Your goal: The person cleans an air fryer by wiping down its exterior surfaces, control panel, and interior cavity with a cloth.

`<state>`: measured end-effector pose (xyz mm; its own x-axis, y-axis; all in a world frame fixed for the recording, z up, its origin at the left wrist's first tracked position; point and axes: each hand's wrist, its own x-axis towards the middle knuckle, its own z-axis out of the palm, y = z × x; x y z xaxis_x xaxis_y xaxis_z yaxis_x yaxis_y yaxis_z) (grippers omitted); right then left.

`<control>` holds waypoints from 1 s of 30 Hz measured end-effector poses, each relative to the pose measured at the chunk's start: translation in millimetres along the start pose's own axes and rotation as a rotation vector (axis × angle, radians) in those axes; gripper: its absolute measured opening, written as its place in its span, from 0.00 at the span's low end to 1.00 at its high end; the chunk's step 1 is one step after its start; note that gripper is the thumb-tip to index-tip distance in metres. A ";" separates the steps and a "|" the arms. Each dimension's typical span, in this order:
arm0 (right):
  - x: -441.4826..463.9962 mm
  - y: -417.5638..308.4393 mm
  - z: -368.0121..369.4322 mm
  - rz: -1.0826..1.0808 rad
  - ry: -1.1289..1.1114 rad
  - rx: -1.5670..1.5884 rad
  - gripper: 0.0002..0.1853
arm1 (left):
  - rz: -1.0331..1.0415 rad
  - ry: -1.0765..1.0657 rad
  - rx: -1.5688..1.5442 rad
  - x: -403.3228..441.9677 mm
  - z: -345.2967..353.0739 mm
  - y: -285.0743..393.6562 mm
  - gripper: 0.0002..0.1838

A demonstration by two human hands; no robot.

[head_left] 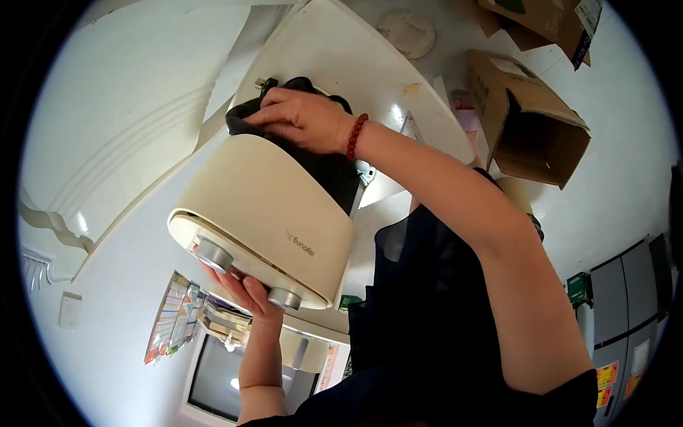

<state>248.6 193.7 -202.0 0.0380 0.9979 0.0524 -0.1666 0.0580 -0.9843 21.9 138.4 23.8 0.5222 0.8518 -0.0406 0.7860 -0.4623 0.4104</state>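
A cream kitchen appliance (263, 199) with two silver knobs lies tilted in front of me, brand lettering on its side. Below the knob panel, my left hand (249, 292) holds it from underneath, the thumb beside one knob and part of the fingers hidden. At the upper end my right hand (302, 117), with a red bead bracelet (357, 136) on the wrist, has its fingers bent around a dark cloth (245, 119) pressed against the appliance's dark face (327, 171). A power plug (265, 85) and black cord stick out just beyond this hand.
The appliance is over a white tabletop (348, 43). An open cardboard box (498, 107) and another carton (548, 28) are at upper right. A wall calendar (173, 320) and a screen (220, 377) show at lower left; grey cabinets (629, 306) are at far right.
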 end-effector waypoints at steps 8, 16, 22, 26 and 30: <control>-6.6 -6.1 -6.1 0.292 0.072 -0.658 0.15 | -0.033 0.014 0.001 -0.8 0.2 0.8 0.30; -10.4 1.8 7.2 0.061 0.140 -0.254 0.12 | 0.018 -0.002 0.071 -6.9 -1.7 -3.3 0.29; -9.9 -4.3 5.3 0.157 0.075 -0.835 0.09 | -0.043 -0.010 0.043 -0.7 -0.2 4.5 0.29; -17.2 -25.6 -15.0 0.256 -0.190 -0.915 0.07 | -0.002 0.012 -0.089 3.0 5.4 -0.5 0.29; -23.7 -58.5 -72.5 0.391 -0.090 -0.913 0.07 | -0.058 -0.056 -0.018 6.2 -3.8 1.4 0.31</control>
<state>328.9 164.6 -157.8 0.0613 0.9427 -0.3279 0.6718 -0.2819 -0.6850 25.0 144.0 27.5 0.4938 0.8619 -0.1152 0.8097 -0.4075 0.4222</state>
